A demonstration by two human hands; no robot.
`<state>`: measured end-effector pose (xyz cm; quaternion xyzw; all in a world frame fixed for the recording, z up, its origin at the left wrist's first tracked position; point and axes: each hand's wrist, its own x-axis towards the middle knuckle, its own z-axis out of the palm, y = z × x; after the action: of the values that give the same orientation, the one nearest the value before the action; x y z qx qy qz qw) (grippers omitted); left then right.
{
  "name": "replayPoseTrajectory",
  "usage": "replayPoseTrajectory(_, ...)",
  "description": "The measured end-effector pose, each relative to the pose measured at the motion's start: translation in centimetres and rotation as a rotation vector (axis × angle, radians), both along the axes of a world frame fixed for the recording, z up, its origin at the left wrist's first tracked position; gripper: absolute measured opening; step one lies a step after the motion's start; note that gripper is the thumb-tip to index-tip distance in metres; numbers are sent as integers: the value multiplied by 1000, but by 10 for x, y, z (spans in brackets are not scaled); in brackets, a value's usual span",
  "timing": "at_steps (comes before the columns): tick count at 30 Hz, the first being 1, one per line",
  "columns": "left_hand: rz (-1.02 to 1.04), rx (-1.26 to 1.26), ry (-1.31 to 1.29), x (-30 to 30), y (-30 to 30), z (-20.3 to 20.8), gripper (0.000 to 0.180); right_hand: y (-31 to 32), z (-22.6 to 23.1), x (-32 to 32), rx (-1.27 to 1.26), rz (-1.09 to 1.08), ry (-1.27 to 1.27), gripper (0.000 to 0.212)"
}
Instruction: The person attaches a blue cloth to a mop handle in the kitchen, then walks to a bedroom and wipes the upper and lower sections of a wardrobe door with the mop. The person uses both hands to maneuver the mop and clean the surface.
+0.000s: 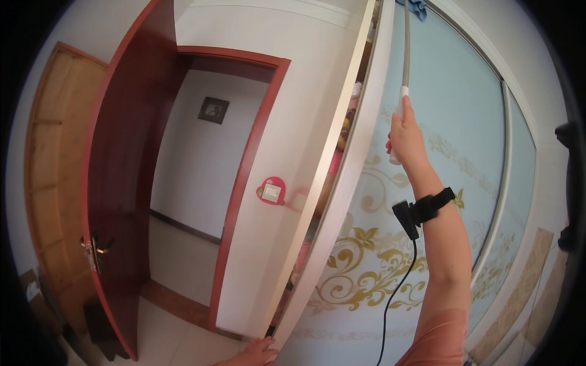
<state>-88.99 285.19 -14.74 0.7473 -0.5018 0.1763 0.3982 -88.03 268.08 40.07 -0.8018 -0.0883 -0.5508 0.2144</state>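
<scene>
My right hand [408, 137] is raised high and wrapped round the white grip of a long-handled duster [406, 58]. Its thin grey pole runs up to a blue cloth [417, 8] at the top edge of the view, against the upper part of a sliding wardrobe door [455, 73]. That door is pale blue with gold scrollwork. Low down, my left hand [257, 354] touches the door's pale frame [323, 259], its fingers stretched out and partly cut off by the lower edge.
A narrow gap beside the door frame shows stored items [343, 134] on shelves. Further left, a dark red door [131, 183] stands ajar by a doorway with a small framed picture [213, 110] beyond. A black strap device [424, 208] with a cable [394, 290] sits on my right forearm.
</scene>
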Motion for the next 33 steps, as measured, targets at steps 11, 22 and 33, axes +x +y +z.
replayPoseTrajectory(11, -48, -34, 9, -4, -10, -2, 31, -110, 4, -39, 76, -336, -33, 50)
replayPoseTrajectory(22, -64, -54, -8, -11, 8, -4, 32, -109, 20, -85, 158, -261, -59, 52)
replayPoseTrajectory(33, -120, -30, 11, -25, 18, -10, 31, 14, 17, -71, 16, -170, 16, 55)
